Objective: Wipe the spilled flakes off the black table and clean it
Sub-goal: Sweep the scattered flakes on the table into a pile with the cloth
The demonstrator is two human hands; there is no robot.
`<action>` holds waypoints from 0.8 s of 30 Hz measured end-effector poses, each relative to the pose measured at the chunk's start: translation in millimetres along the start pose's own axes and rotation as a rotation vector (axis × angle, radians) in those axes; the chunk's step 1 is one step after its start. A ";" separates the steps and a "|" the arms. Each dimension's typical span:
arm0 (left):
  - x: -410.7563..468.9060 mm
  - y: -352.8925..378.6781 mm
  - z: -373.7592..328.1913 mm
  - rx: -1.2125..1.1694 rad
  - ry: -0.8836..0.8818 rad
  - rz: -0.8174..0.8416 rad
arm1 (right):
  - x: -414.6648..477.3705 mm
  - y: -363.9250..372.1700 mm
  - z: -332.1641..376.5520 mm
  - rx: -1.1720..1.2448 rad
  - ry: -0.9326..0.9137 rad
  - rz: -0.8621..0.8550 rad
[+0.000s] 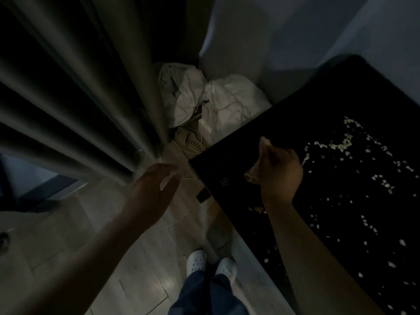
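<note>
Over the near left corner of the black table (284, 123), the right hand (278, 169) is being held with fingers curled tight round a small brownish cloth (263, 142); whether it is cloth or tissue cannot be told in this light. The left hand (154, 185) is being held out over the floor (141, 258), fingers apart and loose, nothing in it.

Wiping is being judged as not yet begun: pale flakes (341, 146) are lying scattered over most of the tabletop, thickest in a ragged line beyond the right hand, thinner toward the near edge.

The next move is likely calling for the cloth to be pressed flat and the flakes swept into 1 heap, probably toward an edge where the free hand could be cupped under them.

The surface is being read as matte black, with the flakes showing clearly. The room is being seen dim: pleated curtain (79, 98) at left, 2 white bundles (227, 98) in the corner, pale wall (295, 30) beyond, 2 white shoes (196, 260) below.
</note>
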State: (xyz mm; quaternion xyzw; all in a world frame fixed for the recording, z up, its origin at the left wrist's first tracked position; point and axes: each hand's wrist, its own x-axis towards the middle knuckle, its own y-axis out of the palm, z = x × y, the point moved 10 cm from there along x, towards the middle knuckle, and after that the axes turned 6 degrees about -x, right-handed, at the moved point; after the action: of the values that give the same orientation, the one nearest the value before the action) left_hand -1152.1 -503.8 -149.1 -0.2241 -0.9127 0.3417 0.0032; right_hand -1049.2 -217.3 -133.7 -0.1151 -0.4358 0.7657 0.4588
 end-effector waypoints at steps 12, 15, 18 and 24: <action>43.0 31.9 -45.4 0.007 0.147 0.072 | -28.0 26.5 33.6 0.087 -0.107 0.111; 60.4 42.7 -38.6 -0.003 0.101 0.143 | -10.8 22.5 24.2 0.036 -0.122 0.026; 77.1 51.2 -43.8 -0.040 0.173 0.216 | 25.0 8.6 -11.9 -0.052 0.068 -0.034; 92.2 75.5 -58.8 -0.104 0.252 0.466 | -15.9 -31.3 34.0 0.011 -0.010 -0.086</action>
State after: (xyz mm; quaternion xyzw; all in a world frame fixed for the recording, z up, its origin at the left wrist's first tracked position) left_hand -1194.9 -379.0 -164.8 -0.4689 -0.8452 0.2552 0.0265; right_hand -1041.1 -242.9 -92.9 -0.0899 -0.4386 0.7482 0.4896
